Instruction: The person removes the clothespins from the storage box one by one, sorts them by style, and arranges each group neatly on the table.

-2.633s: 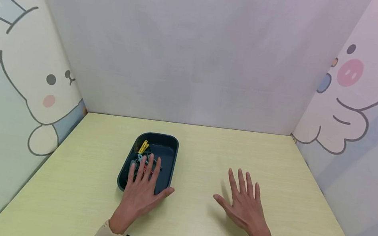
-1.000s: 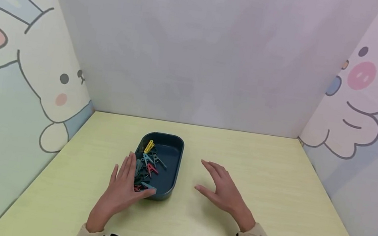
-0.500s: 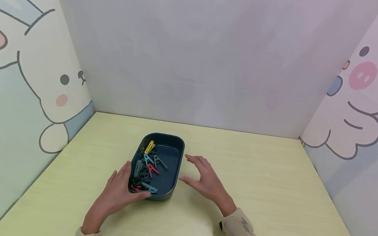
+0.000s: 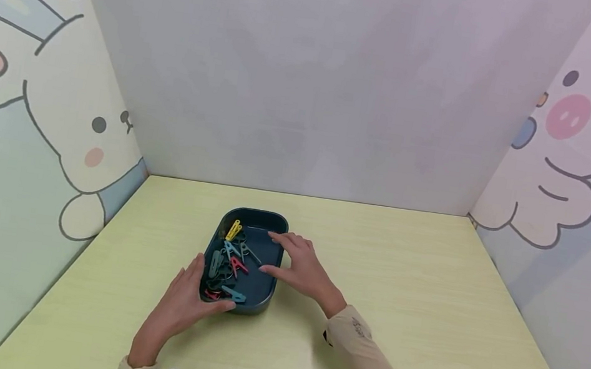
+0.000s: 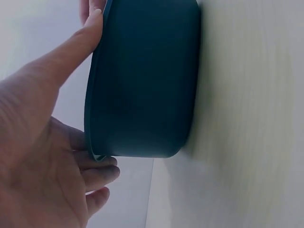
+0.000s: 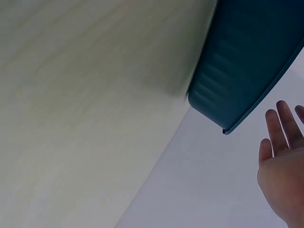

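A dark teal plastic tray [image 4: 261, 284] stands on the table with clothespins along its left side. Among them are a yellow clothespin [image 4: 234, 230], a red clothespin [image 4: 239, 265] and a blue clothespin [image 4: 233, 294]; darker ones overlap beneath. My left hand [image 4: 179, 304] holds the tray's near left corner, thumb at the near rim and fingers along the left side. In the left wrist view its fingertips bend round the rim. Over the tray's right rim reaches my right hand [image 4: 306, 271], thumb and fingers apart, nothing between them. In the right wrist view, its fingers [image 6: 278, 130] extend loosely.
A pale yellow wooden table [image 4: 402, 275] lies beneath, extending to the right of the tray. Behind it rises a plain grey-white wall [image 4: 309, 85]. Side walls carry a cartoon rabbit [image 4: 72, 121] on the left and a cartoon pig [image 4: 573, 148] on the right.
From above the tray, my left hand has moved left and down to its near left corner. My right hand has moved left from the table to over the tray's right rim.
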### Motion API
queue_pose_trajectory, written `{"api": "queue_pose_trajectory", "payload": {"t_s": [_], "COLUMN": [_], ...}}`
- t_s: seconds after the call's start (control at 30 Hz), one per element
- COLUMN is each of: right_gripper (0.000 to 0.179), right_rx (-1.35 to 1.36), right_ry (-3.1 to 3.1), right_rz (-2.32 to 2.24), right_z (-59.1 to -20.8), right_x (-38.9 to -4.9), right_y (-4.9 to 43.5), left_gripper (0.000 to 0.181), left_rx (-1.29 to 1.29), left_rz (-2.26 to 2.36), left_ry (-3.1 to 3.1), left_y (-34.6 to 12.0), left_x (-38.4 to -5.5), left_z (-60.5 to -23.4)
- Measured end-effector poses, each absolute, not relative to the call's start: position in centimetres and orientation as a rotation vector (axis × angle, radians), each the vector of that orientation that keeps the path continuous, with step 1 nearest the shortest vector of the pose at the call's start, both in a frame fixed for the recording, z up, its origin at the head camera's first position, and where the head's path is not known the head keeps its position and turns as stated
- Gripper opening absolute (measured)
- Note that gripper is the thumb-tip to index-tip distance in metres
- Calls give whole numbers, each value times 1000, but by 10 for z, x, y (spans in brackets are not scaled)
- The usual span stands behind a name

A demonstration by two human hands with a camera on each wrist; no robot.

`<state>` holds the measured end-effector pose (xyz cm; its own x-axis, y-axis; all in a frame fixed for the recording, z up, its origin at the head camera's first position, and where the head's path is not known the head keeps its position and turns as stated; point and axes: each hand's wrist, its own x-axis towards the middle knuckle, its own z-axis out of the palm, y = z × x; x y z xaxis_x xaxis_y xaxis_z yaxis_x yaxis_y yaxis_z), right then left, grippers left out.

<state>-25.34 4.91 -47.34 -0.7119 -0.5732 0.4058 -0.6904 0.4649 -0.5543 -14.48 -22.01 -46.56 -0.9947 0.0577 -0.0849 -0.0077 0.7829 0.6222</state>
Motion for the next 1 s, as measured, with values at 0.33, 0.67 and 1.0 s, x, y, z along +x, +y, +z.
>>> {"api": "queue_pose_trajectory", "payload": {"t_s": [0.33, 0.67, 1.0], "right_gripper": [76, 71, 73], "right_rx": [1187, 1167, 1103], "right_ry": [-2685, -2786, -2943], "right_rz": [978, 676, 523], "right_z": [-467, -466, -463], "right_x": [-267, -274, -277], "right_y": [19, 3, -8], "left_gripper": [126, 126, 127], "left_rx": [29, 22, -12], "left_rz": [1028, 1055, 1045], "left_ry": [2864, 2854, 2830], "left_y": [-221, -221, -219], "left_x": [-148, -145, -144], "left_z": [-469, -468, -467]}}
